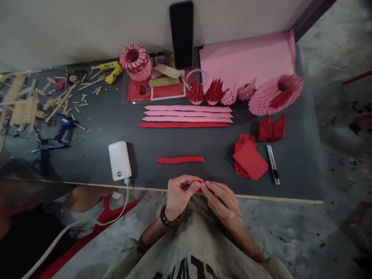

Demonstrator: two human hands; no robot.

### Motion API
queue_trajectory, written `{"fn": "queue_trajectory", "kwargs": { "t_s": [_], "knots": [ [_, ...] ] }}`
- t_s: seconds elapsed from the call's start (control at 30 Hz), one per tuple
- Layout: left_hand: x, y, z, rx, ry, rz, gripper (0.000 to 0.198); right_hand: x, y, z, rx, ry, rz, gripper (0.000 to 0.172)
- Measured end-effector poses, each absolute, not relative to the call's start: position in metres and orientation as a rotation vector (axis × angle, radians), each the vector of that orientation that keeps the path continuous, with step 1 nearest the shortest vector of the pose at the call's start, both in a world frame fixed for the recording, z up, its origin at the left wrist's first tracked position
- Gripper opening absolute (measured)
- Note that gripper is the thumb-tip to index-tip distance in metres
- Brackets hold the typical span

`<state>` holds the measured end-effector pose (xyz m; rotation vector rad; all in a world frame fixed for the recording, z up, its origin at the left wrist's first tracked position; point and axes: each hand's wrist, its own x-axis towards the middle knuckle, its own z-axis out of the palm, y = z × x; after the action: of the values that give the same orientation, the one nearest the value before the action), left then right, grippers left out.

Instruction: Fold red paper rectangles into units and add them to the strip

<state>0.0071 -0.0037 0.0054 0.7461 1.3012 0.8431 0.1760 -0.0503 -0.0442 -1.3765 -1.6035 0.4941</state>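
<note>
A small piece of red paper (200, 182) is pinched between the fingertips of my left hand (181, 193) and my right hand (222, 201), at the table's front edge. Fingers hide most of it, so its folds cannot be made out. Just beyond my hands lies a short red strip of interlocked folded paper (180, 159). Farther back are a long red strip (184, 124) and several pink strips (188, 114), laid parallel. To the right, a loose stack of red paper rectangles (250, 159) sits beside a utility knife (273, 164).
A white power bank (119, 161) with a cable stands left. Beyond are a phone (182, 35), a pink paper vase (136, 64), folded paper clusters (213, 92) and pink sheets (247, 58). A blue glue gun (64, 126) and wooden sticks lie far left, near another person's leg (87, 197).
</note>
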Motion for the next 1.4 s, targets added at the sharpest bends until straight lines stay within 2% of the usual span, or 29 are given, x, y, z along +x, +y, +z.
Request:
{"fn": "queue_trajectory", "kwargs": {
  "t_s": [0.1,0.2,0.27,0.43,0.53,0.73,1.0,1.17,1.27,1.4],
  "knots": [
    [0.008,-0.005,0.005,0.882,1.338,0.887,0.029,0.171,-0.044,-0.037,-1.234,-1.652,0.367,0.032],
    [0.010,-0.008,0.005,1.126,1.424,0.917,0.024,0.167,-0.039,-0.023,-1.341,-1.477,0.542,0.029],
    [0.012,-0.010,0.006,1.245,1.479,0.908,0.022,0.164,-0.036,-0.016,-1.417,-1.433,0.610,0.018],
    [0.014,-0.014,0.009,1.509,1.486,0.881,0.013,0.160,-0.032,-0.015,-1.528,-1.380,0.552,0.010],
    [0.013,-0.015,0.010,1.662,1.499,0.894,0.015,0.159,-0.030,-0.017,-1.553,-1.336,0.584,0.008],
    [0.013,-0.014,0.011,1.676,1.536,0.898,0.010,0.162,-0.029,-0.022,-1.483,-1.293,0.653,0.014],
    [0.015,-0.012,0.009,1.697,1.409,0.969,0.011,0.162,-0.025,-0.021,-1.407,-1.156,0.851,0.005],
    [0.016,-0.009,0.009,1.722,1.429,1.034,0.010,0.160,-0.026,-0.022,-1.413,-1.136,0.827,0.009],
    [0.014,-0.009,0.009,1.568,1.495,0.971,0.007,0.157,-0.028,-0.026,-1.415,-1.080,0.841,0.002],
    [0.013,-0.008,0.006,1.209,1.393,0.834,0.011,0.153,-0.030,-0.028,-1.448,-0.933,0.954,0.012]
  ]
}}
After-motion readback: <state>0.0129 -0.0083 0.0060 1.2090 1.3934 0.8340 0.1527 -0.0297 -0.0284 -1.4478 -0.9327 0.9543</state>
